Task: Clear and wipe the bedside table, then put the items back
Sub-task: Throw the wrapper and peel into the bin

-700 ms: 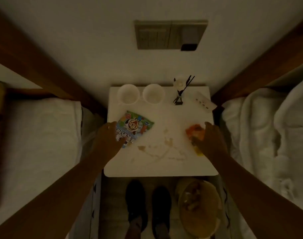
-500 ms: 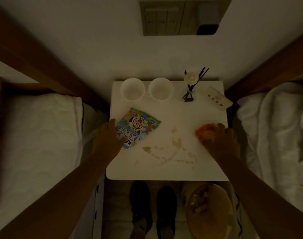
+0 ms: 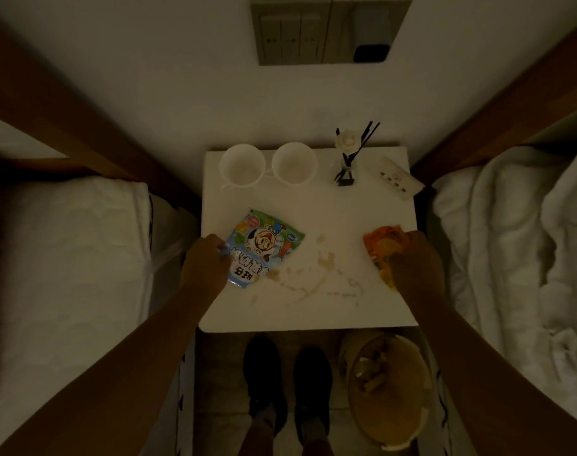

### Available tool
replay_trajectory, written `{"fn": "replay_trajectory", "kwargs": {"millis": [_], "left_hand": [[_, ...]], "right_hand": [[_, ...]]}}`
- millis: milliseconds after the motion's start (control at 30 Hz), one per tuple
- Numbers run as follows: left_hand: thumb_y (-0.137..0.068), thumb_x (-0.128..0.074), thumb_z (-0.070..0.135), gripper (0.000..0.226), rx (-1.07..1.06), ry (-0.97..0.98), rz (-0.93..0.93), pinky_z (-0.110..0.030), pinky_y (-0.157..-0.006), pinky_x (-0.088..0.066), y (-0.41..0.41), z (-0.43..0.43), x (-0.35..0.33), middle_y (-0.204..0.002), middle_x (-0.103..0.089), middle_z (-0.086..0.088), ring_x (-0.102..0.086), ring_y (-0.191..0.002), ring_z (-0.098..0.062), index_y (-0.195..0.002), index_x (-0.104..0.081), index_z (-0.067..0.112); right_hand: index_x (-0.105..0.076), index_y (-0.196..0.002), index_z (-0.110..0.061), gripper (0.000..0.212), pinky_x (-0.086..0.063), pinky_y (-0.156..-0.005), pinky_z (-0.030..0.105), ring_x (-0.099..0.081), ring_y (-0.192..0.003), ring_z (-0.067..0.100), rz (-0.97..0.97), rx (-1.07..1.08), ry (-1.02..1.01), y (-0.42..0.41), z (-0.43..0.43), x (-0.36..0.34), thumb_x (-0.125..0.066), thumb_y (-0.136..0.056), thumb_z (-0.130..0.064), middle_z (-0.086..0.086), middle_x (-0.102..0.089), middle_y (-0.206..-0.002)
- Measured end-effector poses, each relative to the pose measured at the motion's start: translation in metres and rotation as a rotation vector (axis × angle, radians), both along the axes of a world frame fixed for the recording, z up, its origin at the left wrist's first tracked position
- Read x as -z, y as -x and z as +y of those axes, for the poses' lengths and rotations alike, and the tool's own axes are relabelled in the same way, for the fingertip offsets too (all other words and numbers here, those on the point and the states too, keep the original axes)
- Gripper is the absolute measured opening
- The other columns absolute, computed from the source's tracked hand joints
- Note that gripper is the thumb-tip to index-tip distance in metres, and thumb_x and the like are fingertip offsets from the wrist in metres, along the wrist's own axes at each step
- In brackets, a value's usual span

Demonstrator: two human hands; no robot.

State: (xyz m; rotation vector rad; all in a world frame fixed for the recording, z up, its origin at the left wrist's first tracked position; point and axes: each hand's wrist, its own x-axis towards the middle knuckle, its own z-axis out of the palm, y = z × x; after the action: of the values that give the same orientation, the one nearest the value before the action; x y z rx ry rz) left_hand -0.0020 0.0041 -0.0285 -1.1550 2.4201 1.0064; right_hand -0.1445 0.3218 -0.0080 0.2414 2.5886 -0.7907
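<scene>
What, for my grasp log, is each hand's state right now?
Left hand: pinches the edge of the blue snack packet.
Right hand: grips the orange packet.

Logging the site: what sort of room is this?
Likely a twin hotel room: a bedside table between the left bed and right bed, two matching cups and a reed diffuser at the wall.
</scene>
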Motion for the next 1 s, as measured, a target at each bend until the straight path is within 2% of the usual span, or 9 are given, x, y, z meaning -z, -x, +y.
{"fn": "replay_trajectory", "kwargs": {"millis": [67, 133, 200, 333, 433, 533, 600, 867, 1000], "left_hand": [[-0.091, -0.064, 0.015, 0.014, -0.022, -0.027, 0.036, -0.022, -0.055, -0.048, -0.006, 0.009, -0.013, -0.095, -0.064, -0.011, -0.065, -0.082, -0.021, -0.1, -0.057, 0.007], [-0.092, -0.063, 0.015, 0.011, -0.006, -0.038, 0.069, -0.017, -0.053, -0.043, -0.013, 0.022, -0.028, -0.092, -0.064, -0.008, -0.062, -0.077, -0.016, -0.099, -0.056, 0.009], [-0.093, -0.061, 0.014, 0.008, 0.019, -0.059, 0.123, -0.016, -0.053, -0.042, -0.021, 0.038, -0.043, -0.089, -0.063, -0.005, -0.061, -0.076, -0.014, -0.096, -0.055, 0.011], [-0.091, -0.063, 0.015, 0.009, 0.027, -0.106, 0.203, -0.012, -0.049, -0.039, -0.04, 0.081, -0.076, -0.078, -0.059, 0.001, -0.057, -0.067, -0.01, -0.089, -0.055, 0.012], [-0.09, -0.064, 0.013, 0.01, 0.015, -0.211, 0.178, -0.024, -0.053, -0.045, -0.06, 0.121, -0.091, -0.077, -0.06, -0.003, -0.06, -0.069, -0.017, -0.087, -0.056, 0.008], [-0.09, -0.063, 0.01, 0.012, 0.034, -0.323, 0.127, -0.043, -0.064, -0.053, -0.081, 0.171, -0.094, -0.081, -0.062, -0.017, -0.063, -0.073, -0.03, -0.089, -0.056, 0.001], [-0.09, -0.063, 0.01, 0.01, 0.008, -0.385, 0.089, -0.048, -0.07, -0.056, -0.093, 0.203, -0.088, -0.087, -0.065, -0.018, -0.066, -0.079, -0.031, -0.091, -0.057, 0.003], [-0.09, -0.063, 0.012, 0.011, -0.088, -0.475, 0.017, -0.01, -0.048, -0.048, -0.124, 0.306, -0.008, -0.089, -0.066, 0.003, -0.067, -0.078, -0.006, -0.09, -0.056, 0.02], [-0.092, -0.061, 0.01, 0.015, -0.077, -0.479, -0.04, -0.009, -0.044, -0.046, -0.133, 0.335, 0.038, -0.087, -0.062, 0.008, -0.062, -0.075, -0.002, -0.091, -0.054, 0.023]], "right_hand": [[-0.049, -0.077, -0.032, 0.012, -0.048, -0.039, 0.021, -0.061, -0.046, 0.002, 0.018, 0.094, 0.11, -0.012, 0.002, -0.011, -0.057, -0.075, -0.042, -0.013, -0.062, -0.065], [-0.056, -0.068, -0.031, 0.01, -0.044, -0.03, 0.017, -0.059, -0.041, -0.002, 0.008, 0.119, 0.177, -0.028, 0.008, -0.025, -0.059, -0.077, -0.035, -0.013, -0.063, -0.054], [-0.062, -0.076, -0.022, 0.016, -0.053, -0.038, 0.029, -0.064, -0.049, 0.012, -0.068, 0.158, 0.181, -0.044, 0.017, -0.038, -0.058, -0.078, -0.038, -0.004, -0.067, -0.065], [-0.055, -0.11, -0.021, 0.027, -0.049, -0.045, 0.022, -0.06, -0.067, 0.013, -0.101, 0.274, 0.105, -0.088, 0.048, -0.066, -0.053, -0.084, -0.016, -0.002, -0.061, -0.086], [-0.053, -0.122, -0.015, 0.038, -0.056, -0.067, 0.035, -0.062, -0.083, 0.022, -0.097, 0.309, 0.079, -0.128, 0.072, -0.078, -0.052, -0.084, -0.008, 0.005, -0.062, -0.101], [-0.051, -0.108, -0.017, 0.025, -0.038, -0.035, 0.011, -0.054, -0.061, 0.008, -0.127, 0.418, 0.106, -0.162, 0.103, -0.072, -0.054, -0.087, -0.004, -0.002, -0.057, -0.084], [-0.047, -0.105, -0.022, 0.024, -0.034, -0.034, 0.014, -0.051, -0.061, 0.003, -0.166, 0.449, 0.109, -0.182, 0.122, -0.06, -0.055, -0.088, -0.006, -0.005, -0.053, -0.082], [-0.05, -0.098, -0.026, 0.008, -0.042, -0.04, 0.018, -0.06, -0.066, 0.009, -0.197, 0.516, 0.13, -0.236, 0.189, 0.016, -0.055, -0.093, -0.022, -0.005, -0.06, -0.082], [-0.046, -0.089, -0.027, 0.013, -0.045, -0.048, 0.026, -0.059, -0.066, 0.009, -0.179, 0.501, 0.139, -0.25, 0.205, 0.054, -0.058, -0.093, -0.029, -0.008, -0.056, -0.079]]}}
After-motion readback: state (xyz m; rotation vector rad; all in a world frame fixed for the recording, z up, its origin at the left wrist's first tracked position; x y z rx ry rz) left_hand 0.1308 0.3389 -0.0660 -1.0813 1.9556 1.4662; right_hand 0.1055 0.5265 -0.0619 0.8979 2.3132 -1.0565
